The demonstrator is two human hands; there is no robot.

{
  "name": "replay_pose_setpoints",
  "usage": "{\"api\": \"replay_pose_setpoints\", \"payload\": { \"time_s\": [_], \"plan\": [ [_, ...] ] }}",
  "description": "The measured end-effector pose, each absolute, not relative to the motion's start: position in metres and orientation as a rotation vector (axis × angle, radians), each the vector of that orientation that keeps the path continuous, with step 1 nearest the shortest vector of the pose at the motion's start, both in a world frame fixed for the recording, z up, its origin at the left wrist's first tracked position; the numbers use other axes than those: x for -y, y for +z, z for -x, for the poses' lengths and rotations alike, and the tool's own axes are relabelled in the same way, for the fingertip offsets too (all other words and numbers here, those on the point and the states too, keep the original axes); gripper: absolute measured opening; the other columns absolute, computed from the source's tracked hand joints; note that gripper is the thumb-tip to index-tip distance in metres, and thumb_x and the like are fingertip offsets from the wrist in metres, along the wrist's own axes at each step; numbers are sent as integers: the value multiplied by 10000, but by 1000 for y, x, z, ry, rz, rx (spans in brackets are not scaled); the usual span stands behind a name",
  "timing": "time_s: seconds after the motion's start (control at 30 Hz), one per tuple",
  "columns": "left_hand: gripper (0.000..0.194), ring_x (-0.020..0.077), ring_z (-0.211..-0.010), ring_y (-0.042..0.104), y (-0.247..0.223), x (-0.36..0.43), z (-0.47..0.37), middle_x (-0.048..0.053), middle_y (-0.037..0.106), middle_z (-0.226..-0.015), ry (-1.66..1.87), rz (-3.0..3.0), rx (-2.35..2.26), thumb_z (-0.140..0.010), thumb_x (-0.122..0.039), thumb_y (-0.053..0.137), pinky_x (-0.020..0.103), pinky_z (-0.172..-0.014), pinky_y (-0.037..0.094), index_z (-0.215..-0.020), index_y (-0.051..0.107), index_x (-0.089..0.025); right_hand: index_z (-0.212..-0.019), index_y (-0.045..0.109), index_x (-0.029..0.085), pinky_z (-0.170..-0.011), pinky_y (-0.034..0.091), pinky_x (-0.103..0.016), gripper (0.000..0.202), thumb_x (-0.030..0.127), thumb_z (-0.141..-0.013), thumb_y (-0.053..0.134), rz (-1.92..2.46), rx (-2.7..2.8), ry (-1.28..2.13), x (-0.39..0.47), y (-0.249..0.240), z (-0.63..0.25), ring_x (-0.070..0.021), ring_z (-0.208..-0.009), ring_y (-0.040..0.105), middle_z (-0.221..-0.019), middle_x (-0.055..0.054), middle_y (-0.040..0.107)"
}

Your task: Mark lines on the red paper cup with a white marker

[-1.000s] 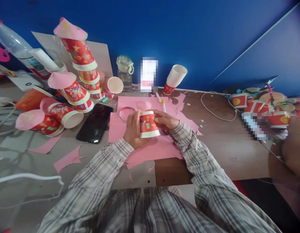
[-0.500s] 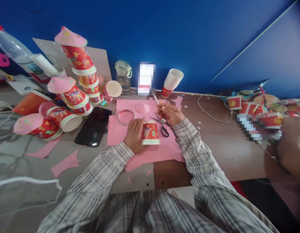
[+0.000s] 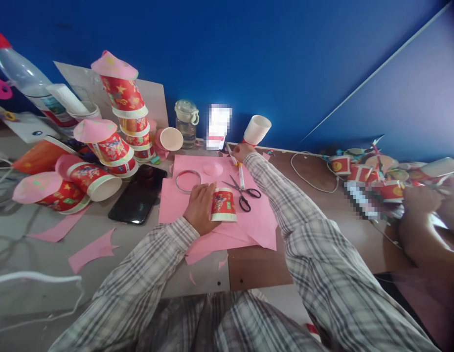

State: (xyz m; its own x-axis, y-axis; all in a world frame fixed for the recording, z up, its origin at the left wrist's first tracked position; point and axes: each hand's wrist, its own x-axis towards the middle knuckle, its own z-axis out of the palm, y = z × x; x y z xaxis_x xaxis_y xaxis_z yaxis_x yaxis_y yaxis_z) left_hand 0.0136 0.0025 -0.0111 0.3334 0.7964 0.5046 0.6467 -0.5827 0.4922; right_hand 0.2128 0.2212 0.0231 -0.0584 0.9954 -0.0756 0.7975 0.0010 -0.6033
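Observation:
My left hand (image 3: 202, 209) is wrapped round the left side of a red paper cup (image 3: 223, 204), which stands upside down on pink paper (image 3: 219, 237). Farther back, my right hand (image 3: 243, 151) is at the foot of a leaning stack of cups (image 3: 258, 128); its fingers are bent, and what they hold, if anything, is too small to name. Black-handled scissors (image 3: 244, 194) lie open right of the red cup. A white marker (image 3: 241, 176) rests behind them. Left of it are a pink paper cone (image 3: 213, 169) and a metal ring (image 3: 188, 181).
Decorated cup towers (image 3: 126, 98) and a black phone (image 3: 138, 194) are at the left. A water bottle (image 3: 186, 124) and a lit screen (image 3: 218, 126) stand by the wall. At the right, another person's hand (image 3: 422, 199) is near a cable and a pile of cups (image 3: 392, 190).
My right hand has moved back from beside the scissors to the cup stack. The marker now lies in view on the paper. The other person's arm has shifted left. My left hand stays at the cup.

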Motion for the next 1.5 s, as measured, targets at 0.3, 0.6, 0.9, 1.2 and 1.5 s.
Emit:
{"api": "replay_pose_setpoints", "payload": {
  "time_s": [0.3, 0.6, 0.9, 1.2, 1.5],
  "plan": [
    [923, 347, -1181, 399, -8, -1, -14, 158, 492, -1220, 1100, -2341, -1340, -622, -489, 629, 578, -1076, 243, -1341, 174, -130, -1100, 507, 148, -830, 504, -427, 279, 302, -869, 483, 1809, 2051, 755, -242, 10, -194, -232, -996, 571, -1139, -110, 543],
    [933, 339, -1181, 386, -7, -1, -13, 148, 481, -1230, 1090, -2352, -1322, -609, -486, 655, 574, -1081, 230, -1334, 189, -128, -888, 633, 61, -593, 426, -313, 178, 131, -800, 495, 1692, 1882, 1086, -205, 63, -218, -104, -466, 405, -477, 1, 523],
    [930, 332, -1197, 373, -9, -3, -13, 148, 459, -1233, 1046, -2389, -1387, -611, -481, 626, 560, -1088, 223, -1337, 175, -112, -955, 534, 189, -505, 307, -243, 227, 266, -743, 551, 755, 1271, 1474, -81, 106, -229, -56, -477, 351, -651, 49, 480],
    [849, 319, -1152, 399, -2, -2, -15, 163, 440, -1188, 1159, -2379, -1523, -605, -397, 625, 573, -1071, 237, -1300, 243, -96, -798, 501, 233, -556, 433, -330, 207, 394, -739, 618, 647, 1230, 1383, 5, 70, -192, -107, -448, 397, -538, 68, 390],
    [826, 309, -1148, 395, 0, 1, -18, 165, 400, -1174, 1195, -2314, -1585, -659, -489, 610, 595, -1071, 232, -1301, 257, -110, -1199, 452, 302, -880, 487, -538, 456, 244, -769, 593, 659, 2095, 199, 18, 16, -189, -298, -1011, 596, -1068, -85, 629]
  ]
}}
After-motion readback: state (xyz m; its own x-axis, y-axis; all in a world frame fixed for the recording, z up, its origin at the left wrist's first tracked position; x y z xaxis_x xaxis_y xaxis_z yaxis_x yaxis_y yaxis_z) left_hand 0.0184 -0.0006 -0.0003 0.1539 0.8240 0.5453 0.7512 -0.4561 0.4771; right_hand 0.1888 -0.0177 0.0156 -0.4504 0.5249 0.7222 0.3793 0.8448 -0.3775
